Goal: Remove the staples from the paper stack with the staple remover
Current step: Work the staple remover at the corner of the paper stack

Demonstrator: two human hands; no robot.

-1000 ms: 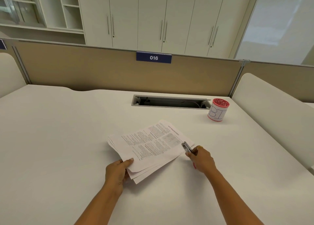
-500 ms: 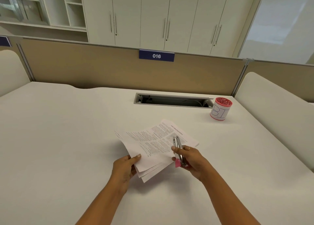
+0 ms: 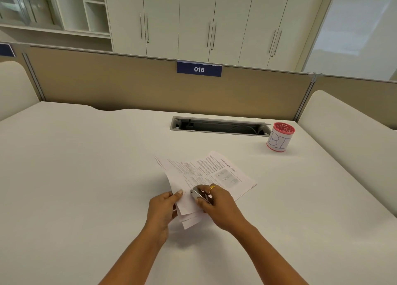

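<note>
The wide white desk [image 3: 86, 177] carries a stack of printed white paper sheets [image 3: 214, 173], which lies slantwise, its long axis running from the near left corner up to the far right, with the lower sheets fanned out at the near end. At that near corner of the stack the left hand [image 3: 164, 207] pinches the sheets, thumb on top and fingers curled beneath, lifting the corner a little. Just right of it, over the same corner, the right hand [image 3: 221, 209] is curled round a chrome metal staple remover [image 3: 196, 194], whose head points left toward the left thumb and touches or nearly touches the top sheet. No staple can be made out; it probably sits in that pinched corner, so the right hand is the nearer. Well beyond the stack's far right end stands a pink-rimmed cylindrical pot [image 3: 279, 139].
</note>
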